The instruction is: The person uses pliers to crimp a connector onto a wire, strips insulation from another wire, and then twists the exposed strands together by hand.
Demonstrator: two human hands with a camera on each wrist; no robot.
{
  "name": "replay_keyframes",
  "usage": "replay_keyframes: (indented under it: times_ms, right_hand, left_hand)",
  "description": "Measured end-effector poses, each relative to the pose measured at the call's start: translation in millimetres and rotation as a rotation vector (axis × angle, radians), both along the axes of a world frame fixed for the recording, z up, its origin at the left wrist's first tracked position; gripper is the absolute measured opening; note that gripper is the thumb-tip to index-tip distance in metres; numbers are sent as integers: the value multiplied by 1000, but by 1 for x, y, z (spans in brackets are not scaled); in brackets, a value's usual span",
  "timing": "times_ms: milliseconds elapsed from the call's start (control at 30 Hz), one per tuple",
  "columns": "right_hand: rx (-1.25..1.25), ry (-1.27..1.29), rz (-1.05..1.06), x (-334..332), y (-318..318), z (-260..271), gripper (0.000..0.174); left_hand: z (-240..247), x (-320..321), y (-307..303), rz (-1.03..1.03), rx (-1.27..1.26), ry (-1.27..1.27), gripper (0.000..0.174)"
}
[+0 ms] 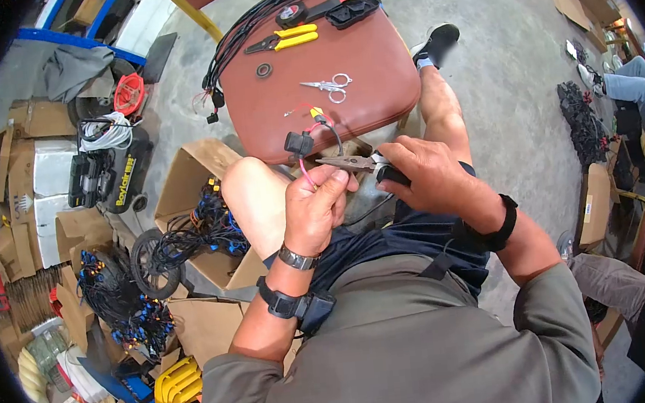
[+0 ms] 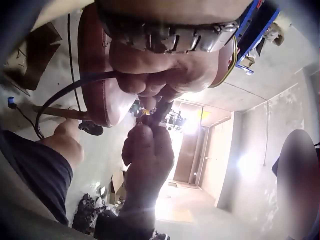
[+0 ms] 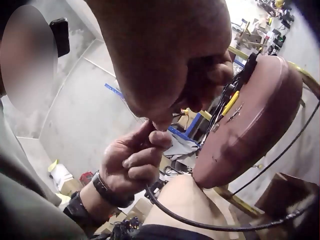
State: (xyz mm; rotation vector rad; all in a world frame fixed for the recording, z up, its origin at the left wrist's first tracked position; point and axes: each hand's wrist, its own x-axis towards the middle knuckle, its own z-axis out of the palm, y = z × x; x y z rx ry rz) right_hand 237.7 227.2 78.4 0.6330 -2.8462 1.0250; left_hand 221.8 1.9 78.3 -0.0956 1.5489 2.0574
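My left hand (image 1: 314, 211) pinches a pink-red wire (image 1: 305, 171) between thumb and fingers. A black block like an inline fuse holder (image 1: 299, 143) sits on that wire, and a yellow connector (image 1: 318, 115) shows just beyond it. In my right hand (image 1: 431, 173) is a pair of long-nose pliers (image 1: 354, 163) with dark handles, the tips right at the left fingertips. A black cable (image 3: 200, 226) runs from the left hand in a loop in the right wrist view. The wire's end is hidden by the fingers.
The reddish-brown padded seat (image 1: 376, 112) ahead bears folding scissors (image 1: 332, 88), yellow-handled wire strippers (image 1: 285, 39), a tape roll (image 1: 291, 14), a small ring (image 1: 263, 70) and a black cable bundle (image 1: 235, 36). An open carton (image 1: 182, 175) of wires stands left. Another person's legs (image 1: 631, 90) show at right.
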Motion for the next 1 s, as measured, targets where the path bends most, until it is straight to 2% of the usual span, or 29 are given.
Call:
replay_keyframes:
  times_ms: [200, 300, 500, 600, 700, 800, 967, 1000]
  right_hand:
    - [-352, -247, 35, 2, 1, 4, 37]
    - [-448, -523, 33, 2, 4, 11, 32]
    - [-575, -846, 142, -1, 19, 12, 35]
    - [-784, -1117, 168, 3, 25, 1, 34]
    - [-911, -1217, 189, 9, 26, 5, 37]
    - [-1190, -1377, 288, 23, 23, -5, 44]
    - [-1449, -1381, 295, 37, 13, -11, 45]
    - [-1381, -1334, 246, 37, 11, -10, 42]
  left_hand:
    - [-8, 4, 2, 34, 56, 35, 24]
    - [-6, 8, 7, 99, 62, 59, 21]
    - [-7, 8, -1, 3, -16, 139, 29]
    - [-9, 10, -3, -36, -48, 200, 31]
    - [-5, 14, -3, -59, -57, 269, 30]
    - [3, 16, -1, -99, -29, 305, 29]
    - [9, 14, 2, -88, 31, 305, 26]
    - [5, 13, 2, -66, 22, 304, 25]
